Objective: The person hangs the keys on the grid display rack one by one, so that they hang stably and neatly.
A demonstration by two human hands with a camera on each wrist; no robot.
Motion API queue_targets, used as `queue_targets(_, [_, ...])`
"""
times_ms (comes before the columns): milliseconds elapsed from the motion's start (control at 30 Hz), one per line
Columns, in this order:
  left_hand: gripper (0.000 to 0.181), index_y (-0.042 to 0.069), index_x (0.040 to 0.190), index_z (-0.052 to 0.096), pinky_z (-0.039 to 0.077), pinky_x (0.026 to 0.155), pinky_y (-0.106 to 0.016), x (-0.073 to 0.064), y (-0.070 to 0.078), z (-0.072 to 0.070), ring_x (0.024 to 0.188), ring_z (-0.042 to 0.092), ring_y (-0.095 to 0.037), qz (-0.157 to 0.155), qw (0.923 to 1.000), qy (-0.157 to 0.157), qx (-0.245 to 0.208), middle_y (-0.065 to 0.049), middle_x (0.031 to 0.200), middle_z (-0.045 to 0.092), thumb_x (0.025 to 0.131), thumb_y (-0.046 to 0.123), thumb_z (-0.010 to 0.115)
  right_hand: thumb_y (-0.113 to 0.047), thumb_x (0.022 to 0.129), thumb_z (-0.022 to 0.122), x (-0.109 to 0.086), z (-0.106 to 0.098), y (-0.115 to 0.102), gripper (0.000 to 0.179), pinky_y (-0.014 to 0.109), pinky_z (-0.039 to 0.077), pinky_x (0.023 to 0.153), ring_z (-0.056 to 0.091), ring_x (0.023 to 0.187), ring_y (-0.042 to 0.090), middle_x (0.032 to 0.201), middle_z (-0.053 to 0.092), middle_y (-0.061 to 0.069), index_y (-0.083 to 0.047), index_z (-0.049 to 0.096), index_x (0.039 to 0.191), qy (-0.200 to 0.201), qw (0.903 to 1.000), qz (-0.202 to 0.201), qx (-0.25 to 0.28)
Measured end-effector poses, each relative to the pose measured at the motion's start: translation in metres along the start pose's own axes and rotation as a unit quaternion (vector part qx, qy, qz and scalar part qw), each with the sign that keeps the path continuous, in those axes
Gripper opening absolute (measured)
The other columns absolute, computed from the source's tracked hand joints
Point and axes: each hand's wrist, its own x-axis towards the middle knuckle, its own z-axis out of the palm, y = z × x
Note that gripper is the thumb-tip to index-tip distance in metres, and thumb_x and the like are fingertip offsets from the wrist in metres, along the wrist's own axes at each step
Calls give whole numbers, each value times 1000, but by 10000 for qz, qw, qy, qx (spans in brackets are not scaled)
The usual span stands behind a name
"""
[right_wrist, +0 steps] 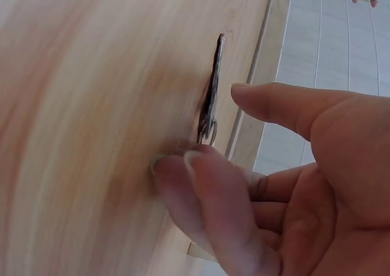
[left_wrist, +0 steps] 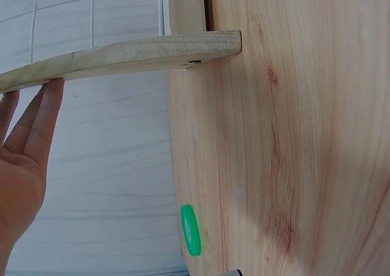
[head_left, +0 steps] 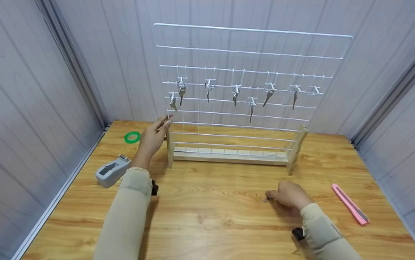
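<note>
A white wire rack (head_left: 229, 136) in a wooden stand holds several keys on hooks, among them a key (head_left: 182, 94) at the left. My left hand (head_left: 154, 136) holds the left side of the rack, its fingers against the wooden upright (left_wrist: 134, 53) in the left wrist view. Near the front right of the table, my right hand (head_left: 290, 195) is low beside a loose key (right_wrist: 212, 84) with a small ring. Two bent fingertips (right_wrist: 194, 160) are right at the ring end, while the thumb (right_wrist: 262, 99) stands apart from it.
Left of the rack lie a green tape roll (head_left: 132, 137) and a grey tape dispenser (head_left: 112, 172). A pink utility knife (head_left: 350, 204) is to the right of my right hand. Pale panel walls (head_left: 402, 126) enclose the wooden table (head_left: 207, 224).
</note>
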Motion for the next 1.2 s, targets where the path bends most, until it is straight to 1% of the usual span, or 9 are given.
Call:
queue_targets(233, [56, 38, 154, 57, 66, 101, -50, 1, -1, -1, 143, 60, -40, -1, 10000, 1, 34, -8, 162, 56, 105, 65, 53, -37, 103, 69, 8, 3, 0, 55, 24, 32, 50, 31, 44, 9, 45, 36, -9, -18, 55, 54, 30, 9996, 148, 232])
queue_targets(467, [55, 36, 155, 57, 66, 100, -50, 2, -2, -1, 142, 62, -41, 67, 10000, 0, 0, -9, 162, 56, 106, 62, 55, -33, 102, 71, 14, 4, 1, 54, 22, 30, 50, 33, 45, 8, 47, 37, -10, -19, 53, 53, -16, 9989, 87, 466])
queue_targets(567, [55, 38, 154, 58, 66, 101, -50, 2, -2, -1, 143, 61, -41, 31, 10000, 7, 14, -8, 162, 56, 105, 64, 54, -30, 101, 72, 17, 3, 1, 51, 21, 31, 50, 36, 46, 8, 48, 40, -10, -16, 57, 55, -100, 9981, -25, 612])
queue_targets(667, [55, 39, 154, 57, 65, 102, -50, 1, -2, -1, 144, 60, -40, -2, 10000, -1, 28, -7, 162, 57, 105, 65, 54, -27, 101, 72, 19, 3, 2, 44, 21, 35, 52, 40, 49, 8, 51, 47, -9, -11, 67, 61, -170, 9970, -174, 736])
queue_targets(800, [54, 38, 154, 57, 66, 101, -51, 1, -1, -1, 143, 61, -40, 38, 10000, -7, 37, -8, 161, 57, 106, 62, 54, -22, 101, 71, 19, 3, 2, 38, 21, 37, 53, 42, 51, 8, 54, 53, -7, -7, 73, 67, -187, 9957, -301, 857])
queue_targets(867, [55, 37, 155, 57, 66, 101, -50, 0, 0, 0, 142, 62, -40, 47, 10000, 16, 56, -9, 161, 57, 106, 62, 54, -22, 101, 71, 19, 4, 1, 38, 21, 36, 53, 42, 50, 8, 54, 53, -6, -7, 72, 66, -173, 9952, -307, 913])
queue_targets(1000, [55, 37, 154, 58, 66, 101, -50, -1, 0, 0, 141, 63, -40, 4, 10000, 58, 14, -9, 161, 57, 105, 63, 55, -25, 101, 73, 20, 5, -2, 43, 21, 33, 51, 39, 48, 8, 50, 49, -8, -9, 66, 62, -140, 9948, -209, 984])
queue_targets(1200, [54, 39, 153, 58, 65, 103, -51, -1, 1, 0, 143, 61, -41, -44, 10000, 41, -44, -8, 163, 55, 105, 63, 55, -28, 102, 72, 22, 7, -5, 49, 22, 30, 51, 34, 47, 8, 48, 40, -10, -16, 56, 58, -59, 9963, -138, 847])
